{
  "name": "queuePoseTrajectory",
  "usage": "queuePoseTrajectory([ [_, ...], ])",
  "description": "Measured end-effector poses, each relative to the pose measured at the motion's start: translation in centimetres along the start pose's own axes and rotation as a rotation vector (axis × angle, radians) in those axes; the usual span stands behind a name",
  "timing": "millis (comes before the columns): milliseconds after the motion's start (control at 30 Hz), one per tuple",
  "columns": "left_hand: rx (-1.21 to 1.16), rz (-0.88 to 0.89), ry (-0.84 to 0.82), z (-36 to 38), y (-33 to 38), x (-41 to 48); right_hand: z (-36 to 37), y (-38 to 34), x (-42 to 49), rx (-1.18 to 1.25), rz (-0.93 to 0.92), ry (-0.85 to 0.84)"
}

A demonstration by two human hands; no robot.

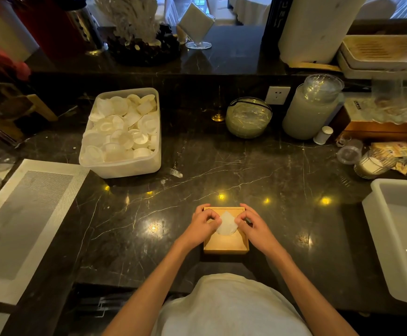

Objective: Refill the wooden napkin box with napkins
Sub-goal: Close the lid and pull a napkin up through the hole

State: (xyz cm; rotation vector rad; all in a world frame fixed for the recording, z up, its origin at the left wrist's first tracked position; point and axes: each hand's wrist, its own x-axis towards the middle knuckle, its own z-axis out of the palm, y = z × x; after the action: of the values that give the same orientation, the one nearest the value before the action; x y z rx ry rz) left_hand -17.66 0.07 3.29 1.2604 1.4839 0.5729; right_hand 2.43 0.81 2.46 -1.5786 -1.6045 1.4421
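Note:
A square wooden napkin box (225, 243) sits on the dark marble counter near its front edge, right in front of me. A white napkin (227, 223) pokes up through the opening in the box's lid. My left hand (203, 226) pinches the napkin's left side and my right hand (253, 226) pinches its right side. Both hands rest over the box's top. What lies inside the box is hidden by the lid.
A plastic tub (122, 166) of white discs stands at the back left. A woven placemat (23, 221) lies far left, a grey tub (401, 238) far right. Glass bowls (248, 117), a lidded jar (311, 110) and small containers line the back.

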Motion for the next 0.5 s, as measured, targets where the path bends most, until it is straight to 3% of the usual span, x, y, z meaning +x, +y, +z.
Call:
queuePoseTrajectory([
  [367,-0.007,-0.026,-0.027,-0.1,0.7,-0.4,-0.1,-0.2,-0.1,0.026,0.02,-0.009],
  [433,-0.161,-0.018,-0.038,-0.3,0.6,-1.0,-0.1,-0.5,-0.5,0.186,0.045,0.012],
  [500,-0.443,-0.068,0.019,-0.2,0.2,-1.7,-0.2,-0.5,-1.2,0.497,0.098,0.037],
])
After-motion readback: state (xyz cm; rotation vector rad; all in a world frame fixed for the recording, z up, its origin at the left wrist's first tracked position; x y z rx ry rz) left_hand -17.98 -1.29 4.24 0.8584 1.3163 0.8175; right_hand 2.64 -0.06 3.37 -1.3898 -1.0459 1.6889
